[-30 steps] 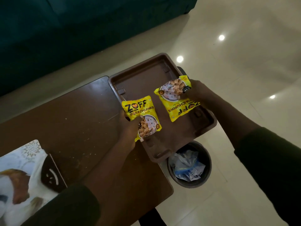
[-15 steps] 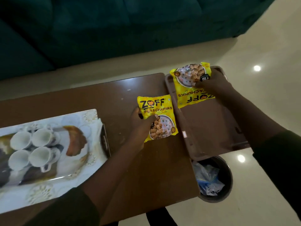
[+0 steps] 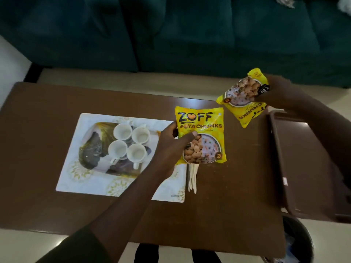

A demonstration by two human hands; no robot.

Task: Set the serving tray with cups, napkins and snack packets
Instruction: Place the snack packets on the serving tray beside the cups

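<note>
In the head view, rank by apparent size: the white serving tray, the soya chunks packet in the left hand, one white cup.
1. white serving tray
2. soya chunks packet, held nearer the camera, yet clearly smaller
3. white cup

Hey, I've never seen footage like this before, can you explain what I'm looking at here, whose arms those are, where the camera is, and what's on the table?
There is no machine here. The camera sits on a person's head and looks down, so the two arms are that person's own. The left hand holds a yellow soya chunks packet, and the right hand holds a second packet turned upside down. Below is a brown table. On it lies a white patterned tray carrying four white cups. Some white sticks, perhaps cutlery, poke out beneath the first packet. An empty brown tray sits at the right end, above a bin on the floor.
</note>
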